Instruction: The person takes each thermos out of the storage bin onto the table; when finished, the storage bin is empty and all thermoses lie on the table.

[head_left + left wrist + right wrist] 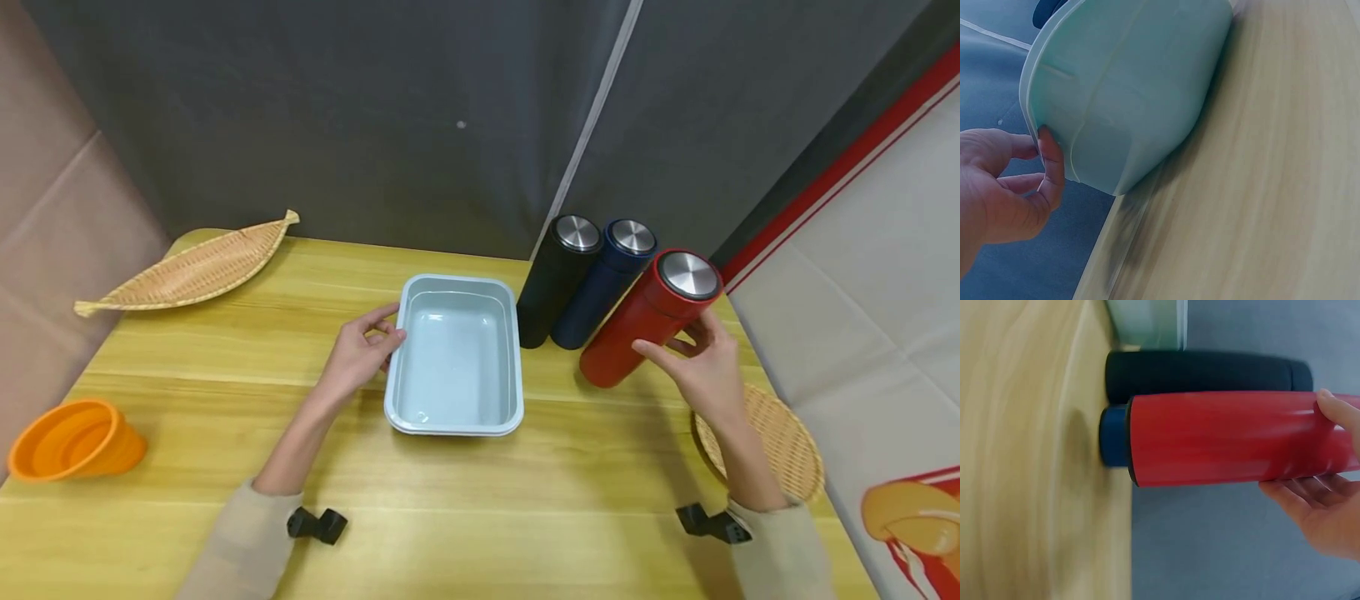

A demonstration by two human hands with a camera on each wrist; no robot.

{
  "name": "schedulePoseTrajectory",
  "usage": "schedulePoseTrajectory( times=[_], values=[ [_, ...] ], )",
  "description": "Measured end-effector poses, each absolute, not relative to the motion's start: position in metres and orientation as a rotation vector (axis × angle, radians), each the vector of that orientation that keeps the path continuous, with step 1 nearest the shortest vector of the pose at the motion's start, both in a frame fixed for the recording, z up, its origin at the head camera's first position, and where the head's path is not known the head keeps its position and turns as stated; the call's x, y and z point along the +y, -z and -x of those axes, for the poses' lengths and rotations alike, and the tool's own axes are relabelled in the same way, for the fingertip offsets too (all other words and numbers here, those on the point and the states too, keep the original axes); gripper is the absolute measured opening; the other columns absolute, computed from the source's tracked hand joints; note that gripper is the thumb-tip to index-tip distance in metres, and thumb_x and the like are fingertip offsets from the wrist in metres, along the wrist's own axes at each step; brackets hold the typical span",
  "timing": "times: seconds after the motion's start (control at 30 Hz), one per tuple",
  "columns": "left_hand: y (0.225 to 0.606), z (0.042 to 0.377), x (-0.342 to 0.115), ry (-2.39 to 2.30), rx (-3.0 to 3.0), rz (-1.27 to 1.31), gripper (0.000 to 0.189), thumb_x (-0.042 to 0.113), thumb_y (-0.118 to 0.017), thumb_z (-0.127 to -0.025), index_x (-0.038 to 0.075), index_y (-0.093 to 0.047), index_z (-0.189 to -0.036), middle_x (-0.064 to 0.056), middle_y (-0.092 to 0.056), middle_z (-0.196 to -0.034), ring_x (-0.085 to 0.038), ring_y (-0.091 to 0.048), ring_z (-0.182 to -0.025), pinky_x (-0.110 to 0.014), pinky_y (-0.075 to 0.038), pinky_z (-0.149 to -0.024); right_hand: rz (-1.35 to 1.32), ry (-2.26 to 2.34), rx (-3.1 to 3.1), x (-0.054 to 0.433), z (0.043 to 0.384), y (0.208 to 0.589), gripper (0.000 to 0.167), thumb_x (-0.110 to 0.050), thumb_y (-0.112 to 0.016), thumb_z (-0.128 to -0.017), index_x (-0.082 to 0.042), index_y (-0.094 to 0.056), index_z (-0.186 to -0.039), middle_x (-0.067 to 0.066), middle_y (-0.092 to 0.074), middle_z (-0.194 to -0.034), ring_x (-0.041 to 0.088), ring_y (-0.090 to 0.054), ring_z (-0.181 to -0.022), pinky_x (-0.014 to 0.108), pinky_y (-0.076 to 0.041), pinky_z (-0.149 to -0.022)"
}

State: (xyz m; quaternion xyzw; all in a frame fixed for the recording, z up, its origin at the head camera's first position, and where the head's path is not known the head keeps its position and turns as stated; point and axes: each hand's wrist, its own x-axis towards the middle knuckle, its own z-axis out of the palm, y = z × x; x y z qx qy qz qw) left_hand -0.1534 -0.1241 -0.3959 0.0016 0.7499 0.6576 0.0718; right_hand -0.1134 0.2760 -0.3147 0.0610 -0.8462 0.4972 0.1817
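Beside the left end of a row of bottles lies a light blue rectangular basin (pixel 453 367). My left hand (pixel 360 350) pinches its left rim between thumb and fingers, as the left wrist view also shows of the hand (pixel 1019 181) and basin (pixel 1129 81). My right hand (pixel 708 362) grips a red thermos bottle (pixel 626 337) with a silver lid, thumb on the near side. In the right wrist view, the red thermos (pixel 1210 440) has its base slightly off the table. Behind it stand a black thermos (pixel 551 287) and a navy blue thermos (pixel 600 292), upright.
A leaf-shaped woven tray (pixel 202 271) lies at the back left. An orange collapsible cup (pixel 120 450) sits at the left edge. Partly under my right forearm is a round woven mat (pixel 787 442). A grey curtain (pixel 337 125) hangs behind the wooden table (pixel 465 517).
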Motion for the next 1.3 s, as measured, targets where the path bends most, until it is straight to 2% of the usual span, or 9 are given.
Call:
schedulePoseTrajectory(
  times=[0.2,0.43,0.57,0.77,0.93,1.2,1.3],
  values=[
    [0.395,0.153,-0.124,-1.968,2.257,-0.01,0.05,0.01,-0.061,-0.095,0.002,-0.045,-0.142,-0.014,-0.051,-0.103,-0.011,-0.055,-0.057,-0.033,-0.055,-0.055,-0.068,-1.454,-2.356,0.296,0.129,0.326,0.063,0.0,-0.078,-0.078,-0.01,-0.052,-0.134,0.0,-0.058,-0.118,0.012,-0.058,-0.105,0.014,-0.052,-0.078],
    [0.393,0.151,-0.125,-1.961,2.253,-0.002,0.051,0.011,-0.062,-0.095,0.004,-0.045,-0.143,-0.015,-0.051,-0.104,-0.015,-0.056,-0.058,-0.034,-0.055,-0.056,0.143,-1.362,-2.396,0.305,0.155,0.335,0.062,-0.019,-0.08,-0.08,-0.012,-0.051,-0.134,-0.002,-0.057,-0.117,0.009,-0.054,-0.103,0.013,-0.047,-0.08],
    [0.394,0.15,-0.125,-1.957,2.248,0.003,0.051,0.012,-0.062,-0.095,0.004,-0.044,-0.143,-0.015,-0.051,-0.105,-0.016,-0.056,-0.058,-0.034,-0.055,-0.057,0.218,-1.323,-2.418,0.305,0.167,0.338,0.063,-0.024,-0.08,-0.08,-0.01,-0.05,-0.133,-0.002,-0.056,-0.115,0.008,-0.052,-0.101,0.018,-0.044,-0.082],
    [0.394,0.151,-0.125,-1.959,2.255,-0.001,0.05,0.011,-0.061,-0.095,0.003,-0.045,-0.142,-0.015,-0.052,-0.104,-0.015,-0.057,-0.058,-0.032,-0.055,-0.056,0.186,-1.335,-2.391,0.303,0.177,0.345,0.063,-0.02,-0.081,-0.079,-0.006,-0.051,-0.132,0.001,-0.056,-0.113,0.009,-0.053,-0.099,0.026,-0.044,-0.089],
    [0.394,0.153,-0.123,-1.964,2.255,-0.002,0.049,0.01,-0.061,-0.095,0.003,-0.046,-0.142,-0.014,-0.053,-0.103,-0.015,-0.057,-0.057,-0.033,-0.055,-0.056,0.181,-1.367,-2.339,0.304,0.18,0.348,0.057,-0.015,-0.08,-0.079,-0.006,-0.053,-0.128,0.0,-0.057,-0.109,0.01,-0.053,-0.097,0.025,-0.043,-0.088],
    [0.394,0.153,-0.123,-1.96,2.254,0.003,0.05,0.01,-0.061,-0.095,0.004,-0.045,-0.142,-0.015,-0.053,-0.105,-0.015,-0.057,-0.057,-0.032,-0.055,-0.055,0.213,-1.38,-2.353,0.305,0.186,0.352,0.06,-0.013,-0.08,-0.078,-0.004,-0.052,-0.13,-0.002,-0.056,-0.108,0.01,-0.053,-0.097,0.03,-0.043,-0.091],
    [0.395,0.153,-0.123,-1.96,2.254,0.005,0.05,0.011,-0.061,-0.096,0.004,-0.045,-0.142,-0.015,-0.053,-0.104,-0.015,-0.057,-0.057,-0.03,-0.055,-0.055,0.202,-1.387,-2.353,0.304,0.186,0.353,0.059,-0.014,-0.08,-0.079,-0.005,-0.051,-0.13,-0.003,-0.055,-0.108,0.009,-0.053,-0.098,0.028,-0.043,-0.09]
  ],
)
